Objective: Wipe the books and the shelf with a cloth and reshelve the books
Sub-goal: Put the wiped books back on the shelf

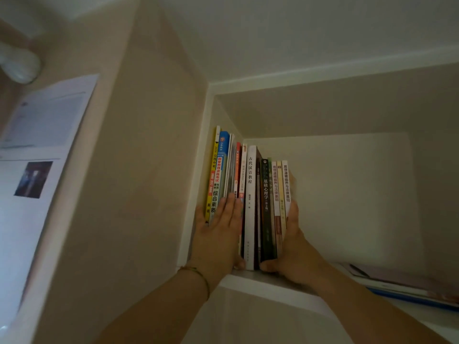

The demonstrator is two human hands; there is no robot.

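Note:
Several books [250,194] stand upright in a row at the left end of a high white shelf [260,278], spines facing me. My left hand [218,229] lies flat with straight fingers against the spines of the left books. My right hand [293,242] presses against the outer side of the rightmost book, thumb at the bottom of the spines. No cloth is in view.
The shelf niche [347,182] is bare to the right of the books. A few flat books or folders [402,286] lie on the shelf's front right. Printed sheets [37,150] hang on the wall at left.

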